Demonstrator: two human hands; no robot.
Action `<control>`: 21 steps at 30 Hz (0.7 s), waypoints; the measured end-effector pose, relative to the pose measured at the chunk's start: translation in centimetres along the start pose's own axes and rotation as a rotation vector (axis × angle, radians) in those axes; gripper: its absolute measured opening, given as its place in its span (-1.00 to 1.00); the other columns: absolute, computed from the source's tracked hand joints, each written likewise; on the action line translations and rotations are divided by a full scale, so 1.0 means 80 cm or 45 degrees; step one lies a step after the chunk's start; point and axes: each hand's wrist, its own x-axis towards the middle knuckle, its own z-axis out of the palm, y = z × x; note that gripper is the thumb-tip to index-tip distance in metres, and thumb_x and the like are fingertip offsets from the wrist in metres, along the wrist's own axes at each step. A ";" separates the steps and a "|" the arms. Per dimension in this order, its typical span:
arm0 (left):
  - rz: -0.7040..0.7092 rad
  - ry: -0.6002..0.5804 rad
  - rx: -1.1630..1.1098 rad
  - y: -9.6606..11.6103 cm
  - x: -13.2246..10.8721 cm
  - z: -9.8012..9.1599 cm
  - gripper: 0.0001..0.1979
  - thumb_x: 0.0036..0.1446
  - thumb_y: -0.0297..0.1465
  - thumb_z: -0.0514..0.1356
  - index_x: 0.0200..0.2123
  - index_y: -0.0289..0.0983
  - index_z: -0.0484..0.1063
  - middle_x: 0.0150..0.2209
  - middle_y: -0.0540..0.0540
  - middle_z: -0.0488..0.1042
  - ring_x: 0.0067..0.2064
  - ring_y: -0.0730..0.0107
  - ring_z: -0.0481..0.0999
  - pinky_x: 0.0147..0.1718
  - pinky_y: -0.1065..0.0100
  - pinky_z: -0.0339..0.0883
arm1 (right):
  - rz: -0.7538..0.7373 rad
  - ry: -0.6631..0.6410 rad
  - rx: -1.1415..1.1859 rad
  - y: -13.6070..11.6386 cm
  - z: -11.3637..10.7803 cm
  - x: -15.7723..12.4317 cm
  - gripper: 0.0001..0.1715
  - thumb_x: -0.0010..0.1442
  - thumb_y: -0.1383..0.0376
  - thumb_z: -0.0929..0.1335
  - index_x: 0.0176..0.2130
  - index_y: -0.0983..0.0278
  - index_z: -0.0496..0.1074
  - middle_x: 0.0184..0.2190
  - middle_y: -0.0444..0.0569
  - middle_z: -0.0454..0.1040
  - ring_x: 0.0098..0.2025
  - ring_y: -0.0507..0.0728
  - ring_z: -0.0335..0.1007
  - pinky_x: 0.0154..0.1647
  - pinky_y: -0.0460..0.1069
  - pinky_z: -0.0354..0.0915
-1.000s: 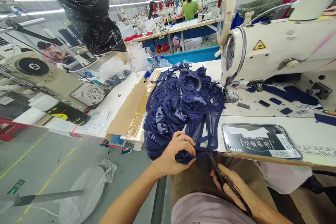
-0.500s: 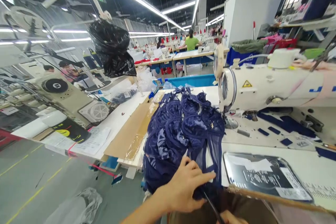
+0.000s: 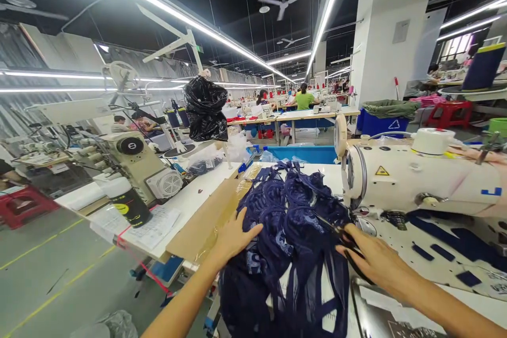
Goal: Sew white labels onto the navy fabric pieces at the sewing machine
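A heap of navy bras [image 3: 273, 211] with lace cups and straps lies on the white table, its near part spilling toward me. My left hand [image 3: 233, 237] rests against the heap's left side, thumb spread from the fingers; no grip on the fabric shows. On the right side of the heap, my right hand [image 3: 364, 253] is closed around dark-handled scissors [image 3: 350, 259], whose blades point up and left over the bras. Part of the handles is hidden by the fingers.
A white sewing machine [image 3: 412, 174] stands close on the right, with navy scraps [image 3: 443, 252] on its bed. A metallic tray [image 3: 386, 311] lies below it. Cardboard [image 3: 202, 216] covers the table's left part, near a black thread cone [image 3: 130, 206]. A black plastic bag [image 3: 206, 108] hangs behind.
My left hand has moved left and up from the heap's near edge. The right hand has risen from the bottom with the scissors. The bras have shifted nearer, and the camera view has tilted up.
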 end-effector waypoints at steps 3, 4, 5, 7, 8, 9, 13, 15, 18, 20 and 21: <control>-0.022 -0.141 0.100 0.019 0.023 0.005 -0.12 -0.04 0.11 -0.02 0.25 -0.27 -0.10 0.22 -0.29 0.05 0.21 -0.08 0.06 0.10 0.02 -0.01 | 0.054 0.046 -0.206 -0.001 0.021 0.051 -0.85 0.20 0.21 0.14 -0.36 0.22 0.13 -0.40 0.04 0.44 -0.34 0.21 0.40 -0.40 -0.01 0.17; -0.008 -0.155 0.127 0.023 0.029 0.007 -0.11 -0.06 0.10 0.01 0.25 -0.26 -0.10 0.22 -0.30 0.06 0.21 -0.09 0.05 0.10 0.02 0.00 | 0.098 0.051 -0.257 -0.002 0.028 0.064 -0.86 0.21 0.22 0.13 -0.35 0.23 0.14 -0.40 0.06 0.45 -0.33 0.22 0.41 -0.40 -0.01 0.15; 0.008 -0.156 0.154 0.027 0.034 0.010 -0.11 -0.08 0.06 0.06 0.24 -0.25 -0.08 0.21 -0.30 0.07 0.21 -0.12 0.05 0.09 0.01 0.02 | 0.145 0.054 -0.287 -0.003 0.034 0.074 -0.85 0.22 0.23 0.13 -0.34 0.24 0.15 -0.40 0.09 0.46 -0.32 0.23 0.42 -0.40 -0.02 0.14; 0.064 -0.155 0.183 0.033 0.046 0.014 -0.17 -0.08 -0.06 0.12 0.23 -0.24 -0.04 0.20 -0.29 0.08 0.20 -0.15 0.07 0.07 -0.01 0.04 | 0.228 0.054 -0.220 -0.010 0.046 0.090 -0.86 0.22 0.24 0.16 -0.35 0.25 0.16 -0.40 0.10 0.46 -0.30 0.25 0.43 -0.38 -0.02 0.13; 0.101 -0.157 0.183 0.035 0.055 0.015 -0.21 -0.08 -0.14 0.13 0.23 -0.24 -0.01 0.19 -0.30 0.09 0.18 -0.15 0.10 0.07 0.00 0.06 | 0.261 0.053 -0.122 -0.016 0.051 0.096 -0.87 0.21 0.24 0.17 -0.36 0.25 0.17 -0.40 0.10 0.47 -0.29 0.25 0.42 -0.38 -0.02 0.12; 0.143 -0.169 0.175 0.037 0.065 0.015 -0.23 -0.08 -0.22 0.14 0.22 -0.26 0.00 0.18 -0.30 0.11 0.17 -0.12 0.14 0.07 0.02 0.08 | 0.282 0.054 -0.009 -0.023 0.057 0.101 -0.87 0.20 0.24 0.19 -0.37 0.24 0.16 -0.40 0.09 0.46 -0.29 0.24 0.42 -0.38 -0.03 0.12; 0.289 -0.247 0.112 0.047 0.118 -0.002 -0.29 -0.12 -0.46 0.11 0.19 -0.32 0.09 0.14 -0.22 0.22 0.12 0.15 0.27 0.06 0.28 0.16 | 0.284 0.063 0.287 -0.070 0.090 0.114 -0.85 0.19 0.23 0.18 -0.41 0.21 0.13 -0.40 -0.02 0.45 -0.31 0.14 0.39 -0.36 -0.06 0.14; 0.322 -0.275 0.098 0.051 0.144 -0.015 -0.31 -0.15 -0.49 0.09 0.15 -0.31 0.15 0.10 -0.16 0.29 0.08 0.21 0.33 0.01 0.33 0.22 | 0.231 0.093 0.559 -0.098 0.116 0.118 -0.81 0.20 0.18 0.15 -0.41 0.20 0.11 -0.43 -0.07 0.42 -0.33 0.11 0.36 -0.33 -0.06 0.16; 0.338 -0.318 0.107 0.057 0.171 -0.031 -0.34 -0.16 -0.42 0.13 0.11 -0.26 0.21 -0.01 -0.11 0.41 -0.04 0.17 0.44 -0.11 0.27 0.33 | 0.204 0.130 1.146 -0.136 0.156 0.123 -0.61 0.15 -0.06 0.12 -0.40 0.20 0.13 -0.41 -0.06 0.37 -0.28 0.13 0.32 -0.24 -0.01 0.20; 0.360 -0.327 0.116 0.060 0.175 -0.035 -0.37 -0.16 -0.29 0.17 0.07 -0.23 0.26 -0.04 -0.11 0.44 -0.07 0.13 0.46 -0.14 0.24 0.35 | 0.220 0.122 1.392 -0.154 0.179 0.126 -0.44 0.02 -0.23 0.14 -0.41 0.20 0.15 -0.42 -0.09 0.35 -0.27 0.14 0.30 -0.19 0.02 0.20; 0.384 -0.305 0.117 0.062 0.173 -0.035 -0.36 -0.18 -0.21 0.20 0.05 -0.23 0.29 -0.03 -0.13 0.43 -0.06 0.09 0.45 -0.12 0.21 0.34 | 0.228 0.106 1.477 -0.161 0.187 0.126 -0.37 -0.05 -0.30 0.15 -0.42 0.19 0.15 -0.43 -0.10 0.34 -0.28 0.14 0.29 -0.19 0.03 0.20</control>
